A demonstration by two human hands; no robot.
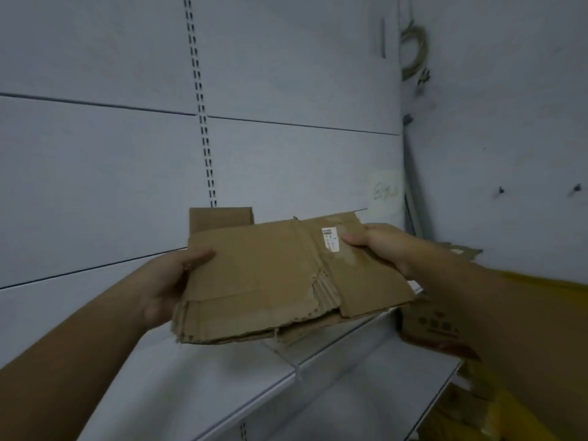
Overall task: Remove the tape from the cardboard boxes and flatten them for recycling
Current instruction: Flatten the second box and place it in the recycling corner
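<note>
A stack of flattened brown cardboard boxes (pixel 270 275) is held level in front of me, above a white shelf. The top sheet has a small white label (pixel 330 239) near its right side and a torn, ragged patch near the middle. My left hand (pixel 168 288) grips the stack's left edge, thumb on top and fingers underneath. My right hand (pixel 381 246) grips the right edge, thumb lying on the top sheet beside the label. A cardboard flap (pixel 221 218) sticks up behind the stack at the back left.
White metal shelves (pixel 286 377) run below, against a white slotted wall panel (pixel 203 122). A printed cardboard box (pixel 432 329) and yellow packaging (pixel 477 412) lie at the lower right. A coiled cable (pixel 413 49) hangs on the wall at the upper right.
</note>
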